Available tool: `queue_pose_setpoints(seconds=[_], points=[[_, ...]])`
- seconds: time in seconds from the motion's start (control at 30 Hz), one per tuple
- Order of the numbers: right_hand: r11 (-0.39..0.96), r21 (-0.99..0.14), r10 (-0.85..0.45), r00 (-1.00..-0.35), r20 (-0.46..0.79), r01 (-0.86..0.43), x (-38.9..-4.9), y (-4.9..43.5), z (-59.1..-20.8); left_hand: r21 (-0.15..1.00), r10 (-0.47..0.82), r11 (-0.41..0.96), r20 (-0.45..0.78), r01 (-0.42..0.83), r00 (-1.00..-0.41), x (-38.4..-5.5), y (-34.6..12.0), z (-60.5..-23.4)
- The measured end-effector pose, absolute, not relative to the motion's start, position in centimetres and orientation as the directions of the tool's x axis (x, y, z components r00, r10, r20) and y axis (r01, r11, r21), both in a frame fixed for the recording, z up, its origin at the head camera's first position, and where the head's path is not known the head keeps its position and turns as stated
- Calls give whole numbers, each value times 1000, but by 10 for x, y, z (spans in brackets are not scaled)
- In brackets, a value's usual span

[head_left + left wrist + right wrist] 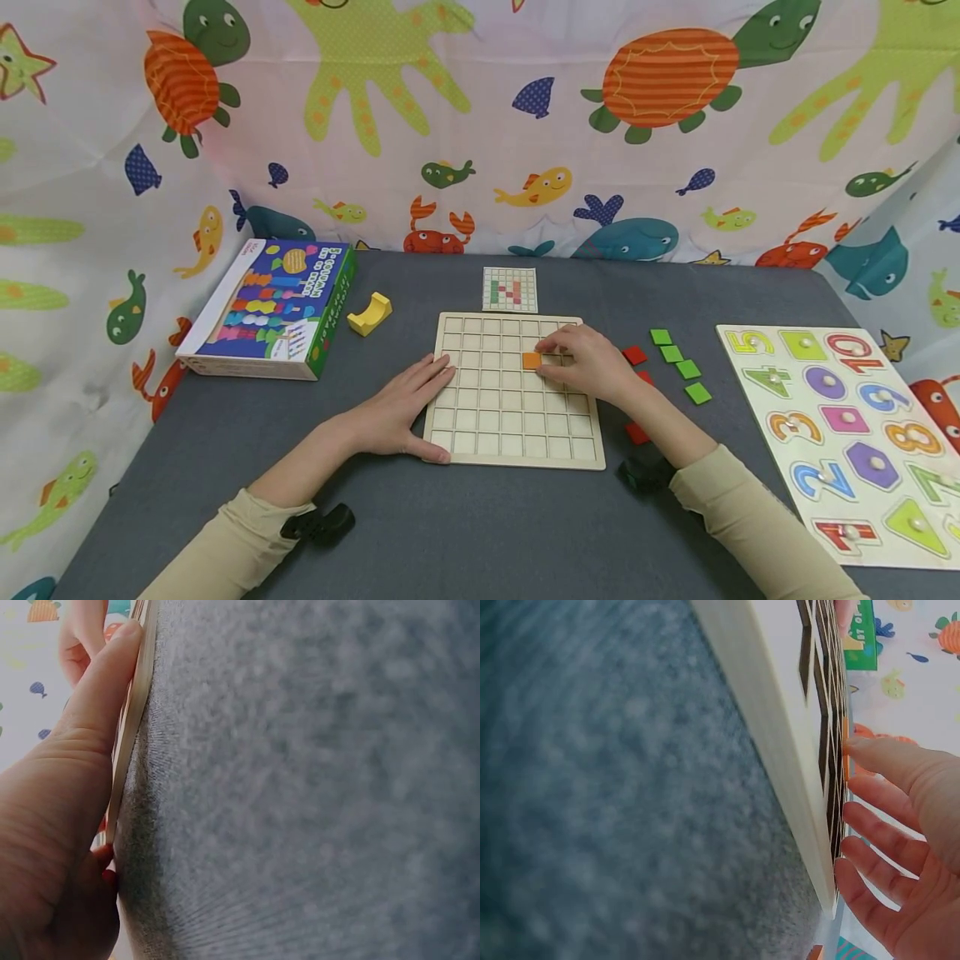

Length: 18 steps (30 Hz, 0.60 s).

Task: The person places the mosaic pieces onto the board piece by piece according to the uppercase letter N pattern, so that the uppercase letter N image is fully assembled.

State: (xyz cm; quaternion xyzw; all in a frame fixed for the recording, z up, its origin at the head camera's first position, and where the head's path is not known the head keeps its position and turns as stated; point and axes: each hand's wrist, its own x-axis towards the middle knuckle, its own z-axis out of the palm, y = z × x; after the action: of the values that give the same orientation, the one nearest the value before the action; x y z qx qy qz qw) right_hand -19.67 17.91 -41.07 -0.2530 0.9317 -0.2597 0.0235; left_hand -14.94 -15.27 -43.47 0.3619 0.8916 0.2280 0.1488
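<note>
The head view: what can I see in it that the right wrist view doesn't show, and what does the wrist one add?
Only the head view shows the number puzzle board, the green tiles and the cream sleeves.

Only the right wrist view shows the palm side of the right hand, and it looks from low down, close along the thick edge of the grid board.

Both share that board, that hand at the orange tile, the box with its green side, and the sea-creature cloth behind.
</note>
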Motion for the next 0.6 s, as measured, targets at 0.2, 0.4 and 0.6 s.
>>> queue_pose_setpoints(seconds=[0.2,0.4,0.6], points=[[683,-559,-486,-864,133,-470,-197,189,-412,526,717,625,-95,576,-691,-148,-152,-433],[717,-531,-442,-884,156,-452,-199,216,-407,524,712,627,-83,577,-698,-147,-152,-434],[770,-479,-419,-900,119,-422,-197,249,-400,522,705,629,-71,576,-706,-146,-152,-432]])
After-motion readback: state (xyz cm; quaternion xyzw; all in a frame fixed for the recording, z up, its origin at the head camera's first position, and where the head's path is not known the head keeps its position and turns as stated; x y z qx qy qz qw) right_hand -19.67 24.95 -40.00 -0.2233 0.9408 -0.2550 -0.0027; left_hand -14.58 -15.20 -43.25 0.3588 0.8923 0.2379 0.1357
